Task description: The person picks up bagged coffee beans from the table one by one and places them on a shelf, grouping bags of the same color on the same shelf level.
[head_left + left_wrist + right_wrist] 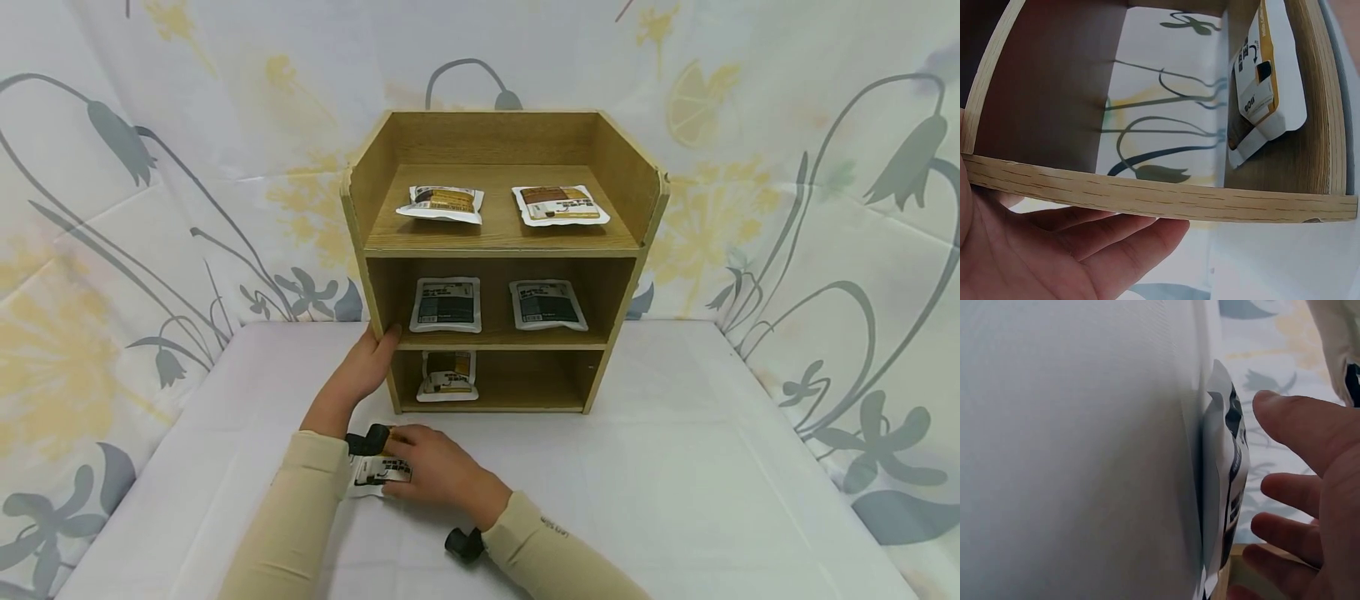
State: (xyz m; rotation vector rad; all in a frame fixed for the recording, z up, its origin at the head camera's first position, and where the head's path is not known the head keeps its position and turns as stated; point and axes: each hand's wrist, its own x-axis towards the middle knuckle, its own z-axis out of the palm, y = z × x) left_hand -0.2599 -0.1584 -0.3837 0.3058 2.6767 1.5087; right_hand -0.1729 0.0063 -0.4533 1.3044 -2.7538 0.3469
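My left hand point(360, 371) grips the left side of a small wooden shelf unit point(502, 252). Its thumb lies at the front edge near the middle board, and the fingers point(1129, 244) reach along the outside of the side panel. A white food pouch point(384, 472) with black and yellow print lies flat on the table in front of the unit. Over this pouch is my right hand point(442, 471), its fingers spread. In the right wrist view a gap shows between the thumb and the pouch point(1225, 481). The left sleeve partly covers the pouch in the head view.
Two pouches lie on the top board, one left point(444, 202) and one right point(558, 205). Two dark-labelled pouches, left point(447, 304) and right point(547, 304), lie on the middle board. Another pouch point(448, 377) sits at the bottom left. A white cloth covers the table point(712, 483).
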